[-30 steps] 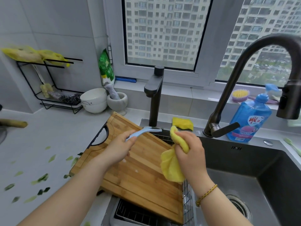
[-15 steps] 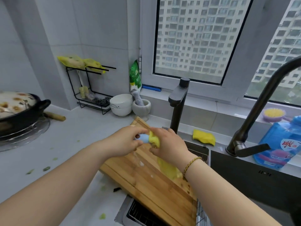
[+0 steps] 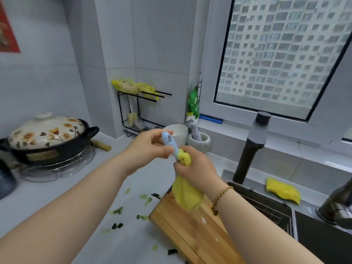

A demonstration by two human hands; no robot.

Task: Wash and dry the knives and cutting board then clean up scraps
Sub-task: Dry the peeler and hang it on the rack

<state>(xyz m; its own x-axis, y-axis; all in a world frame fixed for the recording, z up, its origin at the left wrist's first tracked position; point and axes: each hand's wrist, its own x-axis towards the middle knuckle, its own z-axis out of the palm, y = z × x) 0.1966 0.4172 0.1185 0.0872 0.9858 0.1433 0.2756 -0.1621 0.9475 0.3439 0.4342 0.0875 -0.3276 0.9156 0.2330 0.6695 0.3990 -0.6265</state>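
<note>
Counter [image 3: 133,235] scraps [image 3: 118,210]; knife [image 3: 169,141] in cloth [image 3: 187,197]

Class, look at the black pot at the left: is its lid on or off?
On. The flowered lid sits on the black pot, knob up, covering its mouth.

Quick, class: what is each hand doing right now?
Left hand: holds the blue-handled tool by its handle.
Right hand: grips the yellow cloth, wrapped round the tool's other end.

Pale tiled walls [image 3: 162,44], large daylit window [image 3: 282,54], white countertop [image 3: 129,235], perhaps stone
</note>
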